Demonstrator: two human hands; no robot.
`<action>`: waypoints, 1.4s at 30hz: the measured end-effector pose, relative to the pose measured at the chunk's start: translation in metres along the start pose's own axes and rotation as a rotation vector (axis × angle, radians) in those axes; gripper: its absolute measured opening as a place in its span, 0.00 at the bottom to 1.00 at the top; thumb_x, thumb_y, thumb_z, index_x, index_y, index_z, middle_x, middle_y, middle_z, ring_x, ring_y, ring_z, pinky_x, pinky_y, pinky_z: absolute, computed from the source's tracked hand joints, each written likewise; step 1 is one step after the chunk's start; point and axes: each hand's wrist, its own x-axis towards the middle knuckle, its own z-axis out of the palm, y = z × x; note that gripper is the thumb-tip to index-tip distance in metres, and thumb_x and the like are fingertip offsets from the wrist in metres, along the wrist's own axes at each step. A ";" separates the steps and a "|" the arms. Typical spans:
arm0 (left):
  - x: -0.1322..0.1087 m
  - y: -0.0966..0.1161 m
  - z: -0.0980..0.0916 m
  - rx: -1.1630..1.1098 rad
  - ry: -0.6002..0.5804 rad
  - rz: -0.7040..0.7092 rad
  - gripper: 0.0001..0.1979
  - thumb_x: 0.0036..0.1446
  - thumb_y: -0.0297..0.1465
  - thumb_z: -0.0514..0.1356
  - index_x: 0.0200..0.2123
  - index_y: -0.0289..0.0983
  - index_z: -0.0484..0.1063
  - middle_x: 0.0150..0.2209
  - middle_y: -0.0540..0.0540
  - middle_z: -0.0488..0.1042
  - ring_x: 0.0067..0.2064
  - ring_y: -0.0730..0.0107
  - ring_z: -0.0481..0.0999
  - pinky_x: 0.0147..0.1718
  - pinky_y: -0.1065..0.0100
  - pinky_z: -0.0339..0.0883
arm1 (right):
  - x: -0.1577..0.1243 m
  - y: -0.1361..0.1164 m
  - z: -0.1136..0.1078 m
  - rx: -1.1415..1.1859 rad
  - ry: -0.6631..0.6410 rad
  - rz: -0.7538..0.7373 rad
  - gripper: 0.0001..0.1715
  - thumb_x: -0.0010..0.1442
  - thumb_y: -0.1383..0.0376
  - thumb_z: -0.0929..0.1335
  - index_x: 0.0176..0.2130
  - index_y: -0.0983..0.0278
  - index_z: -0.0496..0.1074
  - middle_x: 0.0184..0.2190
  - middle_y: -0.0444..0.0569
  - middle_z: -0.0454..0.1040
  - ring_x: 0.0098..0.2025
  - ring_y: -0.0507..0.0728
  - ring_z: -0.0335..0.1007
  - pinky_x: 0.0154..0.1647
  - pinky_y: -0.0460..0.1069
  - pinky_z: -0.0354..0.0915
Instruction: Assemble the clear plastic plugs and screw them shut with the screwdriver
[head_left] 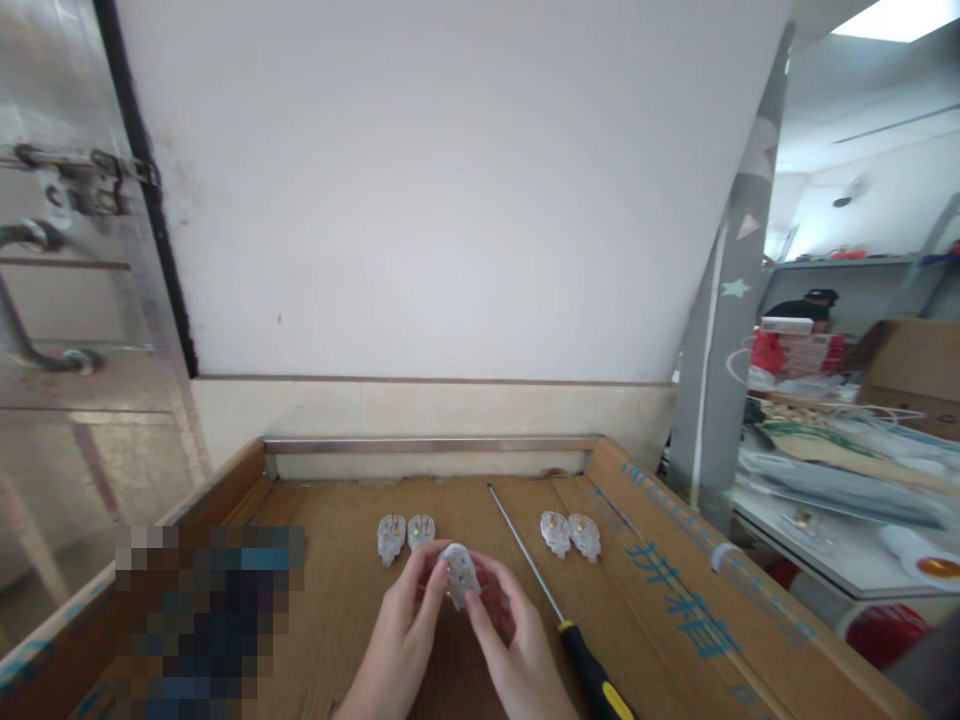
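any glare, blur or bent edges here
Head view: ceiling light at upper right blown out; door and pillar lean, suggesting wide-angle stretch; a pixelated patch hides part of the lower left; held plastic piece looks soft in detail

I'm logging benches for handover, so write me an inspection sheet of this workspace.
Surface: brown cardboard with raised sides; blue writing on the right side.
Job's things: one clear plastic piece held; beyond it, a left pair of similar pieces and a right pair; a screwdriver beside the right hand, tip toward the white wall.
Clutter: pixelated patch at left, contents unreadable.
Hands: left hand and right hand both hold the clear plastic piece.
Cables: none identifiable with certainty.
Surroundings: wall ahead; metal door with a bolt at left; grey post and piled side table at right; a person in the background.
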 end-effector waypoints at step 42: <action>-0.003 0.001 0.002 0.017 -0.006 -0.010 0.18 0.57 0.42 0.53 0.46 0.38 0.66 0.46 0.41 0.73 0.47 0.60 0.72 0.48 0.62 0.64 | -0.001 0.001 -0.006 -0.246 0.145 -0.082 0.23 0.59 0.51 0.59 0.47 0.61 0.68 0.45 0.49 0.72 0.47 0.55 0.68 0.46 0.45 0.64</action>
